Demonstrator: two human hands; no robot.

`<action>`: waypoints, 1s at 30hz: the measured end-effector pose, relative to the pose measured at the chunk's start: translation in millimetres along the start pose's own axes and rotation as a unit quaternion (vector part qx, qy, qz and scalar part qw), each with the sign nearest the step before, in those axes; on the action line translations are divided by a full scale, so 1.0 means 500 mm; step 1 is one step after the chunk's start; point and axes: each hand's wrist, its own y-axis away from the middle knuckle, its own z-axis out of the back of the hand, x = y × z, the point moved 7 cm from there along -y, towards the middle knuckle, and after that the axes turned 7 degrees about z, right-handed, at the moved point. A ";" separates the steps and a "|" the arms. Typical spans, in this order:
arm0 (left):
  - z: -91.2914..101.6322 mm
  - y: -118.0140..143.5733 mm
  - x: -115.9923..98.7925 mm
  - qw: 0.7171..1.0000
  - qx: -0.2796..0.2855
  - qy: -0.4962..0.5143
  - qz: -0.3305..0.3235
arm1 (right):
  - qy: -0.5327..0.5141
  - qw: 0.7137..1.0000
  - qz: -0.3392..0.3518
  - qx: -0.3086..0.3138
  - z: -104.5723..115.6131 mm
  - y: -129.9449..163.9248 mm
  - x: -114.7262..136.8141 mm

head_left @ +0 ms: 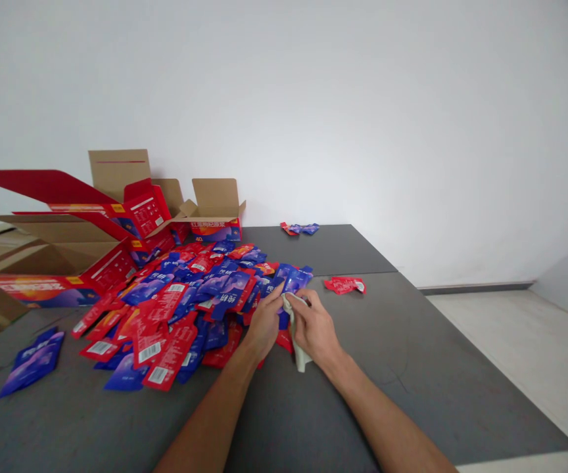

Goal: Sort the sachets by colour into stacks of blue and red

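Note:
A blue and purple pouch (294, 280) is held up in front of me, at the right edge of a heap of pouches. My left hand (263, 325) is closed on its left side. In my right hand (317, 327), fingers pinch a pale cloth (300, 358) against the pouch's lower end, and the cloth's tail hangs down. Both hands meet there, so part of the pouch is hidden. Red and blue flat pouches (165, 309) lie in a loose heap just left of my hands, several with barcodes showing.
Open red cartons (42, 284) stand at the left, and a smaller open carton (216, 228) is behind the heap. A red pouch (345, 285) lies to the right on the dark table (412, 374). More pouches (300, 228) lie near the wall. One blue pouch (35, 361) is at the left front.

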 end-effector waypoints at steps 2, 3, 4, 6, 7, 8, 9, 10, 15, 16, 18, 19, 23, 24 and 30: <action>0.005 0.004 -0.021 0.997 -0.025 -0.054 -0.048 | 0.001 1.000 -0.006 0.003 -0.002 0.001 -0.011; 0.005 0.008 -0.034 0.992 -0.036 -0.095 -0.077 | 0.003 1.000 -0.013 0.007 -0.003 0.002 -0.018; 0.003 0.011 -0.046 0.982 -0.042 -0.149 -0.106 | 0.006 1.000 -0.021 0.012 -0.005 0.003 -0.025; -0.007 0.019 -0.065 0.941 -0.050 -0.292 -0.161 | 0.013 0.999 -0.036 0.022 -0.008 0.005 -0.035; -0.011 0.021 -0.069 0.908 -0.062 -0.374 -0.181 | 0.015 0.999 -0.041 0.026 -0.009 0.005 -0.038; -0.013 0.023 -0.070 0.866 -0.084 -0.454 -0.192 | 0.018 0.998 -0.046 0.029 -0.010 0.004 -0.041; -0.012 0.023 -0.067 0.820 -0.113 -0.527 -0.194 | 0.020 0.998 -0.050 0.032 -0.010 0.004 -0.042; -0.009 0.023 -0.062 0.773 -0.143 -0.590 -0.186 | 0.023 0.998 -0.054 0.034 -0.010 0.003 -0.043; -0.015 0.020 -0.024 0.620 -0.197 -0.744 -0.151 | 0.047 0.994 -0.087 0.054 -0.008 0.002 -0.062; -0.022 0.021 -0.020 0.607 -0.200 -0.753 -0.156 | 0.055 0.992 -0.097 0.060 -0.006 0.002 -0.070; -0.037 0.026 -0.017 0.591 -0.207 -0.761 -0.171 | 0.074 0.987 -0.123 0.072 0.005 0.003 -0.089; -0.045 0.029 -0.017 0.586 -0.210 -0.762 -0.182 | 0.085 0.984 -0.138 0.078 0.014 0.003 -0.100; -0.082 0.033 -0.011 0.579 -0.197 -0.759 -0.223 | 0.134 0.960 -0.221 0.111 0.055 0.010 -0.152; -0.094 0.029 -0.005 0.582 -0.184 -0.757 -0.233 | 0.144 0.951 -0.246 0.121 0.065 0.013 -0.165; -0.206 -0.055 0.077 0.635 0.019 -0.719 -0.282 | 0.182 0.907 -0.352 0.144 0.119 0.034 -0.218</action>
